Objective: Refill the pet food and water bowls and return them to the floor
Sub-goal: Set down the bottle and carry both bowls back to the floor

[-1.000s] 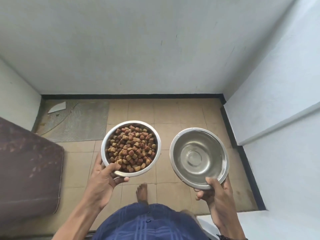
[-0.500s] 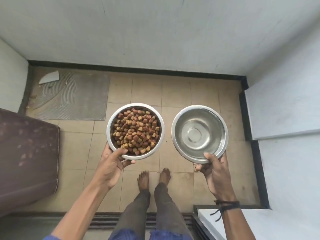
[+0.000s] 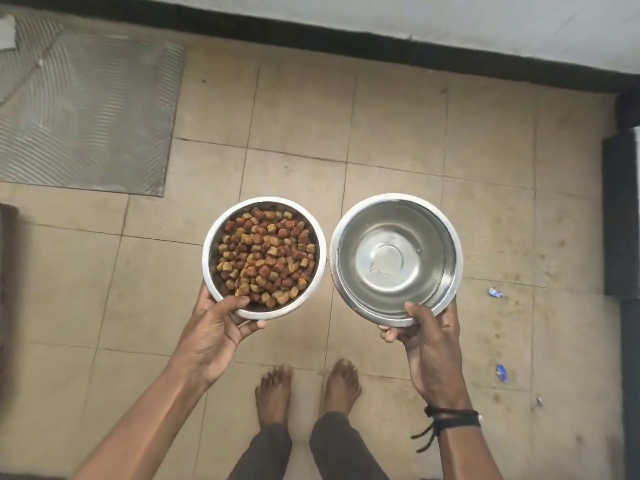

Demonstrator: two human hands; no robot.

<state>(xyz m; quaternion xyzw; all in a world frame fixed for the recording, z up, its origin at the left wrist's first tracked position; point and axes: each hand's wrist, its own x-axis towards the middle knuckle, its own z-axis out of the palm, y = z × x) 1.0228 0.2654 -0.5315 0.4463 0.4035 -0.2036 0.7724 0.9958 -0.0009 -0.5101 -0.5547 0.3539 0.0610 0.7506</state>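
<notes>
My left hand (image 3: 216, 332) grips the near rim of a steel food bowl (image 3: 207, 268), thumb over the edge; the bowl is heaped with brown and tan kibble (image 3: 266, 256). My right hand (image 3: 427, 337) holds a second steel bowl (image 3: 453, 271) by its near rim, with clear water (image 3: 391, 258) in it. Both bowls hang side by side, level, above the beige tiled floor (image 3: 298, 133), a little in front of my bare feet (image 3: 304, 386).
A grey ribbed mat (image 3: 86, 109) lies on the floor at the upper left. A black skirting (image 3: 311, 39) runs along the white far wall, and a dark edge (image 3: 621, 220) borders the right side. Small blue scraps (image 3: 495, 292) lie on the tiles at the right.
The view has tilted downward and closer to the floor; the wall has slid out of view. Both bowls, still held, sit lower over the tiles, and both feet now show.
</notes>
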